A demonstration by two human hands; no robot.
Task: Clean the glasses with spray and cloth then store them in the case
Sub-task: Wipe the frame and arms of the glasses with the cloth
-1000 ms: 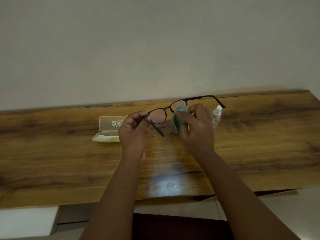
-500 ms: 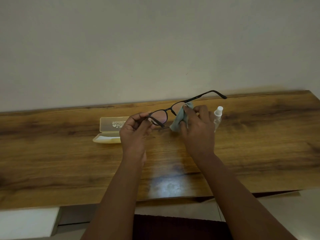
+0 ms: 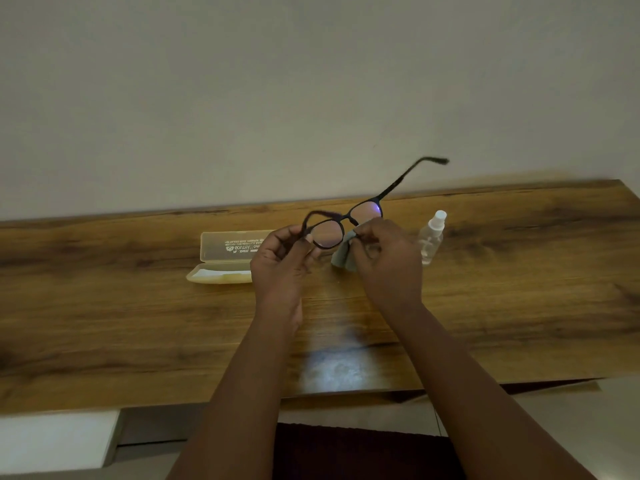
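Dark-framed glasses (image 3: 346, 220) are held up above the wooden table (image 3: 138, 313). My left hand (image 3: 282, 268) pinches the frame's left end beside the left lens. My right hand (image 3: 384, 265) grips a grey-green cloth (image 3: 343, 254) and presses it against the lower edge of the right lens. One temple arm sticks up and to the right. The open translucent glasses case (image 3: 225, 254) lies on the table behind my left hand. A small clear spray bottle (image 3: 431, 237) stands upright to the right of my right hand.
A pale wall rises straight behind the table. The table's front edge runs just below my forearms. A white surface (image 3: 59, 441) lies at the lower left, and something dark red (image 3: 360, 452) sits below the table between my arms.
The glasses have tilted, so the right temple arm now points higher. My right hand with the cloth has slid lower on the right lens. The case and bottle have not moved.
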